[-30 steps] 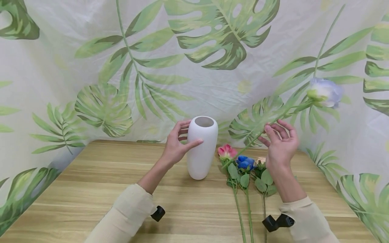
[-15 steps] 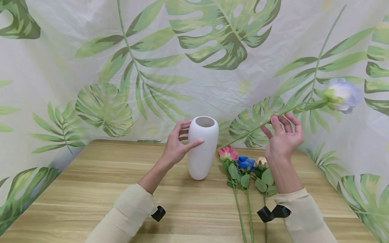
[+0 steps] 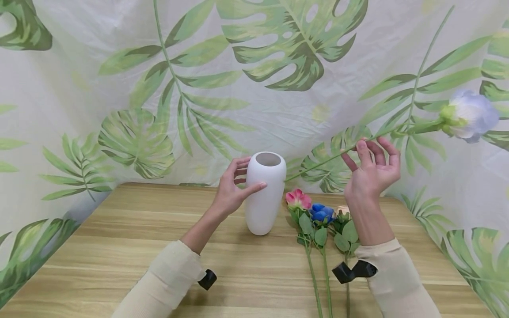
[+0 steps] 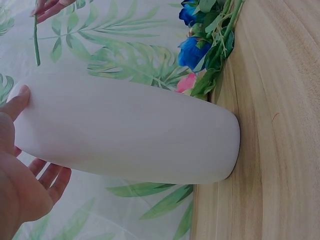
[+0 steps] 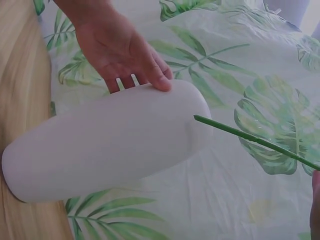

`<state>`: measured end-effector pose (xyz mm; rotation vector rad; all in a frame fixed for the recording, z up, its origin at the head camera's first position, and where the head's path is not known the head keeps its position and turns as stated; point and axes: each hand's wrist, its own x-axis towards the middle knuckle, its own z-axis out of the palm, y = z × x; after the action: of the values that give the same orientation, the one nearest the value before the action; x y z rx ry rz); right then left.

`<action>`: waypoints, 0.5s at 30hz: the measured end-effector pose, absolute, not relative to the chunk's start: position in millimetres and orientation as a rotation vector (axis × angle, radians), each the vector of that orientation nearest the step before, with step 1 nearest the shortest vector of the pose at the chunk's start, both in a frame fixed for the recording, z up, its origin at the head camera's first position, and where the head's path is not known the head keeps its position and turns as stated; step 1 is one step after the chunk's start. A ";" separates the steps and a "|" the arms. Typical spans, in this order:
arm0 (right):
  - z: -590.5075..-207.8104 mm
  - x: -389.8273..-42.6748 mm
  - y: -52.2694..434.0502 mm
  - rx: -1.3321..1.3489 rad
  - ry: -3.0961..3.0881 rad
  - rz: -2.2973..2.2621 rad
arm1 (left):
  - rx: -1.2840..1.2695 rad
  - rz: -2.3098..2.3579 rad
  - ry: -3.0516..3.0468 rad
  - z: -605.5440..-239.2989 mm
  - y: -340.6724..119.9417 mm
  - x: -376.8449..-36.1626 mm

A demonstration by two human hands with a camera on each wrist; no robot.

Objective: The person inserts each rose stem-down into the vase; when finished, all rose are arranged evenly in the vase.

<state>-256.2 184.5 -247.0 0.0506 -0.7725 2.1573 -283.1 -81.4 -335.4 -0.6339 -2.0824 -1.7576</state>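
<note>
A white vase stands upright on the wooden table, its round mouth facing up. My left hand grips its upper part from the left, the thumb across the front and the fingers around the back. My right hand pinches the green stem of a pale blue-white artificial flower between thumb and fingers. The bloom points up to the right, and the stem slants down to the left. In the head view its lower end reaches the vase's right side, below the rim; whether it touches, I cannot tell.
Right of the vase, a pink flower, a blue flower and a peach flower lie on the table, stems toward the front. A leaf-printed cloth hangs behind the table.
My right hand has risen slightly and moved right. The flower it holds has shifted right, its stem end lifting from over the pink flower to beside the vase. My left hand stays put.
</note>
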 end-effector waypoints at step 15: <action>-240.7 -264.9 178.1 -0.023 -0.651 2.173 | -0.637 -1.760 -2.084 -335.5 -81.9 -282.8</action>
<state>-264.9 178.1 -240.7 -0.0231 -0.6514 2.1734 -282.8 -81.9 -335.5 -0.6373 -2.0844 -1.7604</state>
